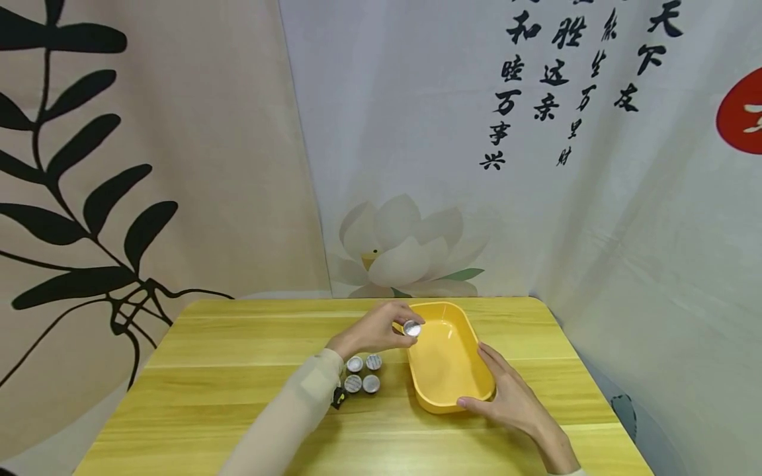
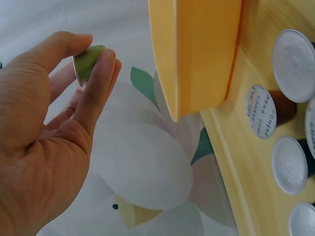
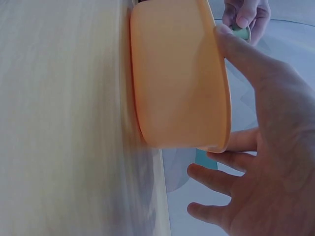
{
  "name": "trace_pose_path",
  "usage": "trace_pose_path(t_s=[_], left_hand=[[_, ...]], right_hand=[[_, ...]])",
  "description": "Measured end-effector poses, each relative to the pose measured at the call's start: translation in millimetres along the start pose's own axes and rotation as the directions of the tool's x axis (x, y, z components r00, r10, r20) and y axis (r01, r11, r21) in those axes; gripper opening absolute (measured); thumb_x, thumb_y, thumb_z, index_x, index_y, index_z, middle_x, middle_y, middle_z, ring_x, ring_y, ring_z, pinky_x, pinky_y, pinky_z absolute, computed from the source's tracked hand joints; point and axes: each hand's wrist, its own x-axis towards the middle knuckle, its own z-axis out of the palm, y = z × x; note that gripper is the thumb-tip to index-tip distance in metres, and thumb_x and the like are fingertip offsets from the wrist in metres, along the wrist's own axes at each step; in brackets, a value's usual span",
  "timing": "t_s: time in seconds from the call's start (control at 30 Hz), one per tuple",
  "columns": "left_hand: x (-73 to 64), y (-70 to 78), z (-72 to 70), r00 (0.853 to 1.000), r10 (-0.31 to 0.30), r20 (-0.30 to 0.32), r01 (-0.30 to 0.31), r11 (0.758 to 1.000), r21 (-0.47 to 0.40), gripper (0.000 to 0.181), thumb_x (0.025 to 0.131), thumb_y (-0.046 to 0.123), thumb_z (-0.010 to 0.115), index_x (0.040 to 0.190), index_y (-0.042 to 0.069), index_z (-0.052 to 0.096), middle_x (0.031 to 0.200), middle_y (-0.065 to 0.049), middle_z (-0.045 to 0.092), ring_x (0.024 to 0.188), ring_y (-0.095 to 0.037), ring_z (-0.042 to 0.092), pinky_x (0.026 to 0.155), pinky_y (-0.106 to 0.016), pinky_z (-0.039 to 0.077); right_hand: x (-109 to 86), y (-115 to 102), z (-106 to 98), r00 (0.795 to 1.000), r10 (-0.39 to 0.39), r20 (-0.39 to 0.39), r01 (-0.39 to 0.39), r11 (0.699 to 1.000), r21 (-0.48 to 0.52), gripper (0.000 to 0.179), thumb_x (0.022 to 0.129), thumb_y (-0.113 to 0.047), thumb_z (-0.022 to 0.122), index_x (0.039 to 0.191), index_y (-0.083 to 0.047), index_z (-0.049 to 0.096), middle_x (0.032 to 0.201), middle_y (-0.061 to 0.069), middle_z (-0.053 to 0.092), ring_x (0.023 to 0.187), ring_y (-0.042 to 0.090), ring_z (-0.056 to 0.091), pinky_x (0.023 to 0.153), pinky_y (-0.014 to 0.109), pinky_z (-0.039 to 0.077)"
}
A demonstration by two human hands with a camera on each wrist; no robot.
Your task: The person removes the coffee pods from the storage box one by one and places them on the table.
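Note:
My left hand (image 1: 381, 326) pinches a coffee capsule (image 1: 412, 328) between thumb and fingertips, above the left rim of a yellow plastic tray (image 1: 417, 390). In the left wrist view, the capsule (image 2: 88, 63) shows a green body and a thin pale lid edge. My right hand (image 1: 513, 396) touches the tray's near right corner. Its thumb lies on the near rim and its other fingers lie spread along the right side, fairly straight. Several more coffee capsules (image 1: 371, 383) stand lid up on the table, left of the tray, close to my left forearm.
The light wooden table (image 1: 238, 390) ends at a straight back edge. Behind it hangs a printed cloth (image 1: 405, 132) with a lotus and dark characters. A small black and yellow item (image 1: 338, 398) shows partly behind the left wrist.

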Motion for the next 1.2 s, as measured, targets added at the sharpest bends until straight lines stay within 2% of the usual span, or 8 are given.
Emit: trace_pose_path(t_s=[0.2, 0.43, 0.63, 0.77, 0.87, 1.0, 1.2], left_hand=[[-16.4, -0.6, -5.5, 0.999, -0.039, -0.023, 0.038, 0.999, -0.019, 0.037, 0.103, 0.016, 0.084, 0.139, 0.007, 0.080, 0.124, -0.008, 0.075, 0.117, -0.026, 0.077, 0.092, -0.020, 0.067], [-36.6, -6.3, -11.3, 0.996, -0.062, -0.059, 0.062, 0.998, -0.003, 0.037, 0.101, 0.027, 0.089, 0.135, 0.013, 0.082, 0.125, -0.003, 0.079, 0.119, -0.024, 0.078, 0.101, -0.032, 0.068], [-57.4, -9.6, -16.3, 0.990, -0.112, -0.085, 0.106, 0.992, -0.070, 0.039, 0.097, 0.028, 0.092, 0.132, 0.016, 0.081, 0.128, 0.001, 0.080, 0.119, -0.022, 0.076, 0.093, -0.025, 0.068], [-72.6, -11.3, -19.5, 0.986, -0.116, -0.117, 0.105, 0.990, -0.093, 0.039, 0.094, 0.026, 0.095, 0.129, 0.016, 0.081, 0.123, 0.000, 0.080, 0.116, -0.020, 0.075, 0.090, -0.026, 0.069], [-84.2, -14.8, -20.8, 0.984, -0.092, -0.154, 0.083, 0.995, -0.058, 0.039, 0.093, 0.026, 0.095, 0.128, 0.017, 0.081, 0.121, 0.001, 0.081, 0.112, -0.018, 0.076, 0.091, -0.037, 0.071], [-98.4, -19.2, -22.4, 0.977, -0.071, -0.199, 0.073, 0.997, -0.002, 0.037, 0.093, 0.028, 0.095, 0.127, 0.020, 0.082, 0.121, 0.005, 0.082, 0.109, -0.013, 0.076, 0.093, -0.044, 0.071], [-118.0, -25.3, -24.7, 0.967, -0.088, -0.241, 0.096, 0.995, 0.022, 0.036, 0.095, 0.029, 0.094, 0.127, 0.020, 0.082, 0.121, 0.004, 0.080, 0.108, -0.012, 0.074, 0.093, -0.046, 0.071]], right_hand=[[-0.1, -1, 0, 1.000, -0.003, 0.000, 0.003, 1.000, -0.008, 0.122, 0.087, -0.070, 0.090, 0.171, 0.004, 0.041, 0.181, 0.022, 0.039, 0.159, 0.054, 0.049, 0.124, 0.073, 0.049], [-1.4, -1, 0, 1.000, 0.000, -0.001, 0.000, 1.000, -0.004, 0.119, 0.088, -0.065, 0.092, 0.171, 0.003, 0.041, 0.182, 0.022, 0.038, 0.159, 0.055, 0.049, 0.124, 0.074, 0.048], [-1.3, 0, 0, 1.000, -0.010, -0.006, 0.010, 1.000, -0.006, 0.121, 0.088, -0.068, 0.091, 0.171, 0.004, 0.040, 0.181, 0.023, 0.039, 0.159, 0.055, 0.049, 0.123, 0.073, 0.049], [-0.9, 0, 0, 1.000, -0.016, -0.008, 0.016, 1.000, -0.001, 0.122, 0.087, -0.069, 0.090, 0.171, 0.005, 0.041, 0.181, 0.024, 0.039, 0.159, 0.055, 0.049, 0.123, 0.073, 0.049], [-0.5, 1, 0, 1.000, -0.010, -0.005, 0.010, 1.000, 0.009, 0.122, 0.087, -0.068, 0.091, 0.171, 0.004, 0.041, 0.181, 0.023, 0.038, 0.160, 0.054, 0.048, 0.124, 0.073, 0.049], [-0.2, 1, 0, 1.000, -0.007, -0.003, 0.007, 1.000, 0.013, 0.122, 0.087, -0.068, 0.091, 0.171, 0.004, 0.041, 0.182, 0.023, 0.038, 0.160, 0.054, 0.048, 0.124, 0.074, 0.048], [-0.6, 1, 0, 1.000, -0.008, -0.005, 0.009, 1.000, 0.013, 0.122, 0.087, -0.070, 0.090, 0.171, 0.004, 0.041, 0.182, 0.022, 0.038, 0.160, 0.055, 0.048, 0.124, 0.074, 0.048]])
